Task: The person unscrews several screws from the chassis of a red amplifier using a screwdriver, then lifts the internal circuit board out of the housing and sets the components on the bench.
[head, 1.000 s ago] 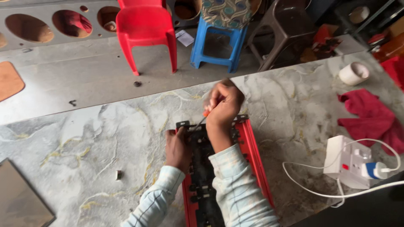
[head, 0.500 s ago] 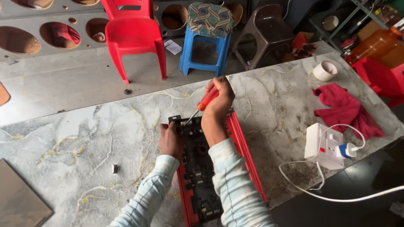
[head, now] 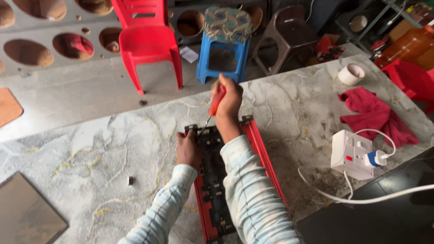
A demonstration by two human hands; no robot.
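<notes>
A long red-framed panel with black parts inside (head: 212, 180) lies on the marble table (head: 113, 149), running away from me. My right hand (head: 228, 101) grips a screwdriver with a red-orange handle (head: 216, 101); its thin shaft slants down to the panel's far left corner. My left hand (head: 187, 149) rests on the panel's left edge just below that corner, fingers curled on the frame. Both forearms wear pale striped sleeves and cover much of the panel's middle.
On the table's right lie a red cloth (head: 377, 115), a roll of white tape (head: 351, 74) and a white socket block (head: 352, 153) with a plug and cable. A small dark piece (head: 130, 180) sits left. A red chair (head: 147, 40), a blue stool (head: 226, 40) and a brown stool (head: 289, 38) stand beyond the table.
The view has tilted, so everything sits slightly lower and left. My right hand has raised the screwdriver more upright over the panel's far corner. The left hand stays on the frame.
</notes>
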